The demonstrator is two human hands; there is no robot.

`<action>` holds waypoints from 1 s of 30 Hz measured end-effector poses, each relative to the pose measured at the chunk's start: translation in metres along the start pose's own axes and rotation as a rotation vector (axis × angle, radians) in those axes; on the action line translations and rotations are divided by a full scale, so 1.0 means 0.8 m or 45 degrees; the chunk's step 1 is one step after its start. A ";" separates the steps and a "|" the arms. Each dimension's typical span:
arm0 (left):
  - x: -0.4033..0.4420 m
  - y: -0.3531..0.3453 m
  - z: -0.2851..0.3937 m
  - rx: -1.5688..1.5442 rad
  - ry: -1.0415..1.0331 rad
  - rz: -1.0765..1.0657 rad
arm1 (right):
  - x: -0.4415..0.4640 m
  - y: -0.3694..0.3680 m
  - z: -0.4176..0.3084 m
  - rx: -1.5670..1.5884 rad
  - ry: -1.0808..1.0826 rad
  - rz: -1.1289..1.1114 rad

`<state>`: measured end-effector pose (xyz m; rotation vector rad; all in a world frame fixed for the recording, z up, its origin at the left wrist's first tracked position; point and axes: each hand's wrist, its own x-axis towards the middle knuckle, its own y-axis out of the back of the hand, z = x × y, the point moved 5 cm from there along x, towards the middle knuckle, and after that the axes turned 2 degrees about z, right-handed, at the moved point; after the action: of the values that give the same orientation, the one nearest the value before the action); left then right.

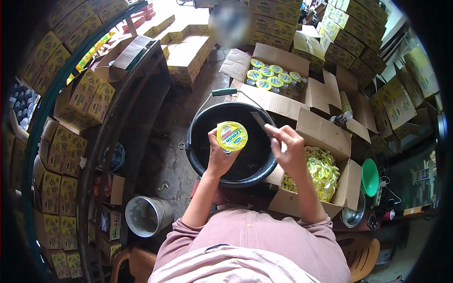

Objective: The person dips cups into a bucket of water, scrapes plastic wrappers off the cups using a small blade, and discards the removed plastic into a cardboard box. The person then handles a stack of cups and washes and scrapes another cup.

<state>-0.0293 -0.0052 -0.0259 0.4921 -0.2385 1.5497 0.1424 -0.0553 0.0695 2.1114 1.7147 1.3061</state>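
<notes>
My left hand (221,159) is closed around a plastic cup with a yellow printed lid (232,136), held lid up above the black bucket (196,162). Between the thumb and fingers of my right hand (289,150) is a flat, thin metal blade (259,120); its handle, if any, is hidden. The blade points up and left over the bucket's right side, apart from the cup. The bucket's wire handle with a green grip (224,92) stands at its far rim.
At right, an open carton (347,181) holds yellow wrappers (323,172). Behind the bucket, another carton (278,99) holds lidded cups (269,75). A grey pail (148,216) stands on the floor at left. A green bowl (370,177) lies at far right. Stacked cartons line both sides.
</notes>
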 end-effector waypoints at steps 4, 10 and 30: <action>0.002 0.001 0.002 0.050 0.001 0.028 | -0.007 -0.034 -0.024 0.149 -0.094 -0.035; 0.002 0.000 -0.003 0.013 0.018 0.021 | -0.008 -0.057 -0.032 0.068 0.066 -0.045; 0.001 -0.001 0.006 0.028 0.005 -0.053 | -0.012 -0.068 -0.031 -0.051 0.044 -0.222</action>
<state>-0.0280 -0.0065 -0.0215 0.5080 -0.2070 1.5136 0.0861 -0.0541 0.0484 1.8799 1.8230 1.3226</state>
